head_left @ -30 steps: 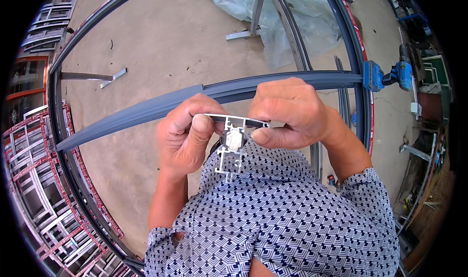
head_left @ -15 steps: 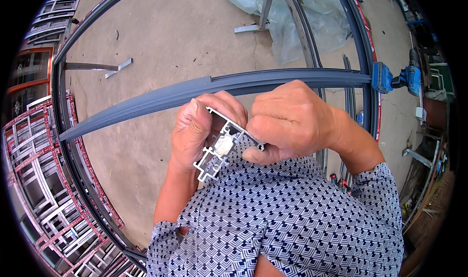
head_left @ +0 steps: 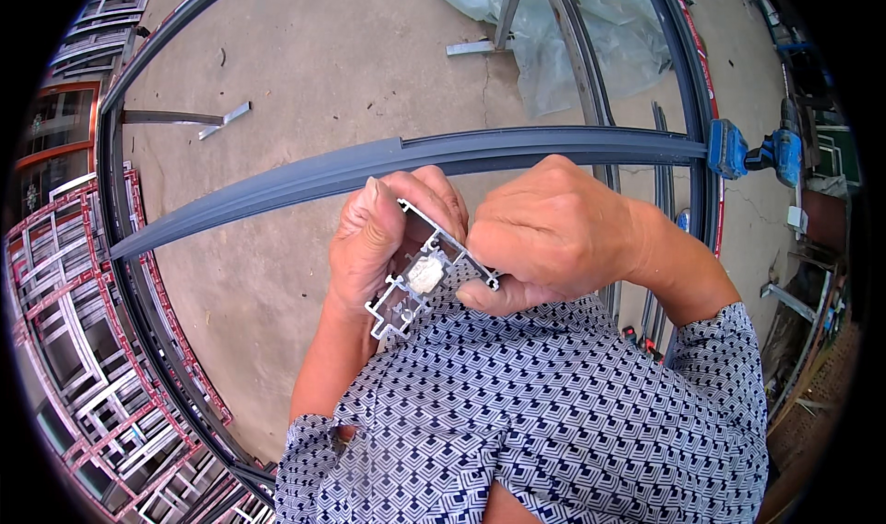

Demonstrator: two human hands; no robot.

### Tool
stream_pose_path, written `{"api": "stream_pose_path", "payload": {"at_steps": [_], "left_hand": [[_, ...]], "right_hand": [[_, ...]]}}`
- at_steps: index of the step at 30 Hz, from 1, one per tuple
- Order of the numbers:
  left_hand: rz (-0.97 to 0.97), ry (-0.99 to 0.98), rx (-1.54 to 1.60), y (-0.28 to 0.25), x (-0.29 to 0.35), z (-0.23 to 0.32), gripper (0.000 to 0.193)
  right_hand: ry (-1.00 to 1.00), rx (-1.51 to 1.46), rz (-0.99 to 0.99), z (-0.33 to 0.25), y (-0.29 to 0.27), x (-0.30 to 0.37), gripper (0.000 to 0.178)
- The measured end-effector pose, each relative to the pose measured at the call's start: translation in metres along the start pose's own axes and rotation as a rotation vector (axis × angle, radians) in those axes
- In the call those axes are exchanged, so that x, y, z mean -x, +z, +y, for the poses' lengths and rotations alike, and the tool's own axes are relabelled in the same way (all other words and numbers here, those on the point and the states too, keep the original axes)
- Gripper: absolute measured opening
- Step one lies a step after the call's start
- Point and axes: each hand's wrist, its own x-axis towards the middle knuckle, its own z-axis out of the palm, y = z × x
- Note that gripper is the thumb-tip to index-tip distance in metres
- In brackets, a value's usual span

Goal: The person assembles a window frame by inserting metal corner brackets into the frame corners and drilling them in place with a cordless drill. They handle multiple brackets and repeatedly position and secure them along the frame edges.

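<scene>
In front of my chest is a metal frame profile (head_left: 432, 240), its cut end turned up to show hollow chambers and thin walls. A pale, whitish filling (head_left: 425, 273) sits in its middle chamber. My left hand (head_left: 374, 238) is closed round the profile's left side, thumb pointing up along it. My right hand (head_left: 554, 233) is curled at the profile's right edge, fingers folded and thumb underneath at the corner. Whether the right fingers hold anything besides that edge is hidden. Beyond both hands runs a long dark grey bar (head_left: 305, 184).
The bar crosses a large dark frame (head_left: 113, 173). A blue cordless drill (head_left: 775, 150) lies at the frame's right side. Stacked frames with red-and-white edging (head_left: 83, 339) fill the left. Clear plastic sheeting (head_left: 572, 53) lies on the concrete floor (head_left: 305, 44) ahead.
Both hands keep their grip on the profile, which has tilted very slightly. The surrounding view has shifted a little; nothing was let go.
</scene>
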Motion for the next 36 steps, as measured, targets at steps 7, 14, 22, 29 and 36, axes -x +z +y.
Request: {"api": "stream_pose_path", "payload": {"at_steps": [7,14,22,29,36], "left_hand": [[0.005,-0.045,-0.001,0.001,0.004,-0.002,0.061],[0.007,-0.049,-0.022,-0.005,0.006,-0.006,0.062],[0.002,-0.044,0.052,-0.004,0.003,-0.009,0.061],[0.011,-0.046,0.119,-0.004,0.004,-0.012,0.06],[0.05,-0.025,0.065,-0.002,0.0,-0.007,0.06]], "right_hand": [[-0.019,-0.034,-0.081,-0.003,-0.005,-0.002,0.036],[-0.007,-0.077,-0.139,-0.003,-0.001,-0.003,0.038],[-0.016,-0.112,-0.157,0.0,-0.003,-0.005,0.034],[-0.015,-0.124,-0.198,0.001,-0.006,-0.007,0.033],[-0.018,-0.063,-0.115,0.008,-0.006,-0.007,0.033]]}}
